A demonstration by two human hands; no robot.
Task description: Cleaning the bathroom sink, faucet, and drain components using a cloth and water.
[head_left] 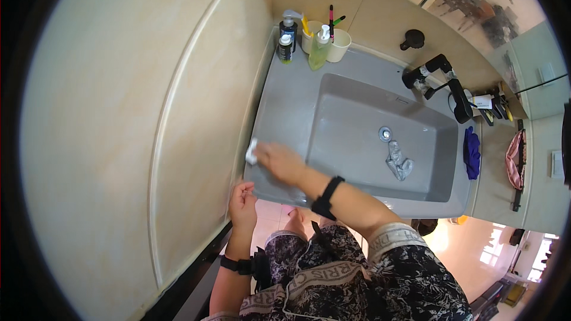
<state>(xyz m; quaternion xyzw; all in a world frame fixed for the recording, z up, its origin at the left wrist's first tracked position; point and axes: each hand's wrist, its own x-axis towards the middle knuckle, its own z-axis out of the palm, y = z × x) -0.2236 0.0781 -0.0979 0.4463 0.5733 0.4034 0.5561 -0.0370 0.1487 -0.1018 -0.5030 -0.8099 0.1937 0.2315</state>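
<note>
My right hand (278, 161) reaches across my body to the left end of the grey washbasin counter (279, 107). Its fingers are closed on a small white wad (252, 151), pressed to the counter's surface beside the wall. Motion smears these fingers, and whether the wad is tissue or cloth does not show. My left hand (242, 202) hangs by the counter's front left corner, its fingers curled in with nothing visible in them. A wet grey cloth (398, 161) lies crumpled in the sink (351, 137), near the drain (385, 134).
At the back left stand a dark pump bottle (288, 28), a small dark bottle (285, 50), a green pump bottle (320, 50) and a white cup (339, 47) with toothbrushes. A black faucet (437, 74) rises behind the sink. A purple cloth (471, 153) hangs over the right rim.
</note>
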